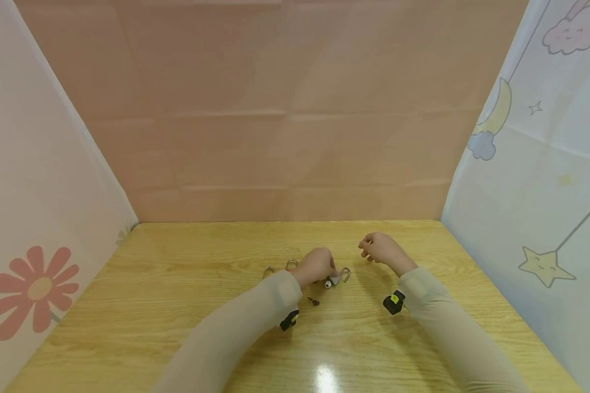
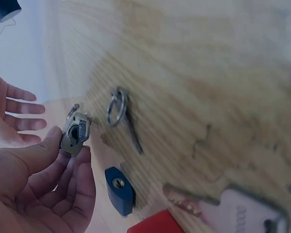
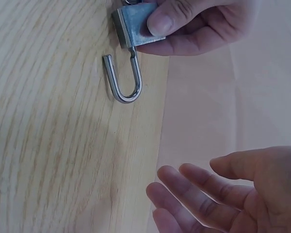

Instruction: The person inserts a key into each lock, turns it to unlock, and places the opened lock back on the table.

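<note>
My left hand point(image 1: 317, 266) pinches a silver padlock point(image 3: 137, 23) between thumb and fingers, close above the table. Its U-shaped shackle point(image 3: 124, 92) stands out of the body, one end free. In the left wrist view the underside of that padlock point(image 2: 75, 134) faces the camera, with a small metal piece at its keyhole; I cannot tell whether this is a key. To the right, my right hand point(image 1: 381, 248) hovers with relaxed, spread fingers and holds nothing. A key on a ring point(image 2: 121, 112) lies on the table near the left hand.
A blue padlock point(image 2: 119, 190) and a red padlock point(image 2: 156, 223) lie beside the left hand. Another key point(image 2: 240, 211) shows large at the lower edge of the left wrist view. The wooden table point(image 1: 142, 295) meets a pinkish back wall point(image 1: 285, 153) and patterned side walls.
</note>
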{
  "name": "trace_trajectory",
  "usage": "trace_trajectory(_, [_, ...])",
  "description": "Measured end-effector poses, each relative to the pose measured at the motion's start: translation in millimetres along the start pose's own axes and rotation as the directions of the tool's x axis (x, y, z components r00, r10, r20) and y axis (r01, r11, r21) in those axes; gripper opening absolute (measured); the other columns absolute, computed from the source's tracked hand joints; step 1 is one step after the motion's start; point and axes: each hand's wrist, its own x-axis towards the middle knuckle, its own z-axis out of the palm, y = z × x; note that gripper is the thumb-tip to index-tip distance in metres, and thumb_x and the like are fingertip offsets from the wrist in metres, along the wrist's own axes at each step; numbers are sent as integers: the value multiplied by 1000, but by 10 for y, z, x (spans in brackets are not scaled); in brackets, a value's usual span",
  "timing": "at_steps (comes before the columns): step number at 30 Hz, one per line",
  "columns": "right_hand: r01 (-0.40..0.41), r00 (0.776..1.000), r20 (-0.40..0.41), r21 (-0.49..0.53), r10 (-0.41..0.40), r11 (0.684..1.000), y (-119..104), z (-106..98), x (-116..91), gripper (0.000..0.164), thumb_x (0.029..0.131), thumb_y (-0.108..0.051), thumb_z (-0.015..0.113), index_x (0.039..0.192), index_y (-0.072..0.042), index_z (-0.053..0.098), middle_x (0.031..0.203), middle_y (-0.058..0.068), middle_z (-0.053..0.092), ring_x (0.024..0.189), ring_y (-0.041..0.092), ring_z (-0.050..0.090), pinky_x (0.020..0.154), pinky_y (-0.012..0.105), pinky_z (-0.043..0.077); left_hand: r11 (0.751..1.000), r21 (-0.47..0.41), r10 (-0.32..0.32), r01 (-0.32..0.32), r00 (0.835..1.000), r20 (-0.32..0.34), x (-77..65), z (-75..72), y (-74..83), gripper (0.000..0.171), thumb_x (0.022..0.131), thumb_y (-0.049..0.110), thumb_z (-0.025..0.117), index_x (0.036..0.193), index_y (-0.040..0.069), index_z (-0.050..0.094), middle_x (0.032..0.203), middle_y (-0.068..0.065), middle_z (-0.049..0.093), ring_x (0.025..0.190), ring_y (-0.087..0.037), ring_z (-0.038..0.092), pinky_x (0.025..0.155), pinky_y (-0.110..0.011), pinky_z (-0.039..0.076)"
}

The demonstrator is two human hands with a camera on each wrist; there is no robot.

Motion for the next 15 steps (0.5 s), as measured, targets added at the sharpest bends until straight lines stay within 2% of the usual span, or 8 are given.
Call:
trace_trajectory(3, [7,1000,7,7,-7,1000,-10,-12,-8,34,103,-17,44,120,8,59,97,20,69,85,30,69,70,36,55,1000,9,-5,5,1000,-11,25,-14,-13,17,84,19,76,71,8,74,63,0,67,49,-9,49,48,-22,42])
trace_trajectory(8, [14,1000,21,5,-14,1000,-29,-43,-29,33,103,-16,44,119,8,59,93,17,69,81,27,69,65,32,53,997,74,8,-5,999,-41,54,-27,-38,24,83,21,77,65,7,72,59,-3,67,43,-8,45,46,-21,41])
trace_trajectory(15, [-9,1000,16,2,9,1000,-29,-14,-5,33,103,-16,45,121,8,59,98,20,69,86,31,69,69,35,55,989,150,16,-9,999,-48,44,-41,-25,28,83,24,77,61,8,69,54,-2,63,43,-7,42,47,-20,41])
